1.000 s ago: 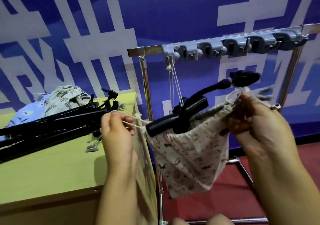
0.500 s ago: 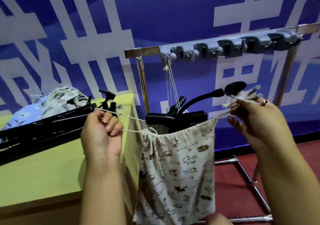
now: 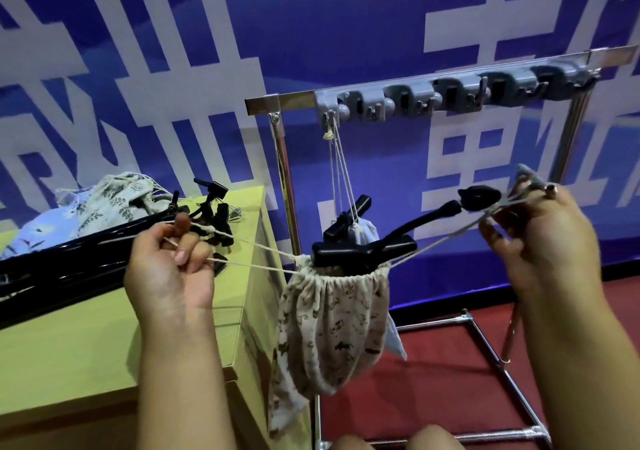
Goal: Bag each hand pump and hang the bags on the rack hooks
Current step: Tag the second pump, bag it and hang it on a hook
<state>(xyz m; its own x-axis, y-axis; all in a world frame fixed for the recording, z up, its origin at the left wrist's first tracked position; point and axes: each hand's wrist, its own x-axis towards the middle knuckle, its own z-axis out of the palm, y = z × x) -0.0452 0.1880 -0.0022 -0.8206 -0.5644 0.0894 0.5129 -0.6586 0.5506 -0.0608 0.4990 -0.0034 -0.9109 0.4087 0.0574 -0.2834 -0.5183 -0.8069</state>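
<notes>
Both hands are pinching cord! In the head view the left hand [image 3: 169, 269] has its fingers curled tight round the left drawstring [image 3: 263, 248], and the right hand [image 3: 540, 238] pinches the right drawstring [image 3: 446, 238] up high, loops of cord wrapped over its fingertips. The two strings run taut and apart, down to the mouth of the printed bag [image 3: 332, 325], which hangs in mid-air between the hands, gathered into pleats round the black hand pump [image 3: 363, 253]. The pump's handle and its hose with the black head [image 3: 479, 198] stick out above the cloth; the body is down inside.

So the bag sits below and between both grips, carried only by the cords, just in front of the rack [image 3: 287, 200].

Behind it, a second bag [image 3: 365, 233] already hangs by its strings from the leftmost hook [image 3: 329, 117] on the grey hook strip [image 3: 450, 94]. More black pumps [image 3: 69, 259] and a leaf-print bag [image 3: 104, 200] wait on the yellow table [image 3: 86, 356] to the left.

The step looks like cinching the mouth shut. To do it well: pull both cords evenly outward so the pleats close snugly round the handle, keep the pump upright so it cannot tip out, then bring the cords together and lift the loop over a free hook next along the strip.
</notes>
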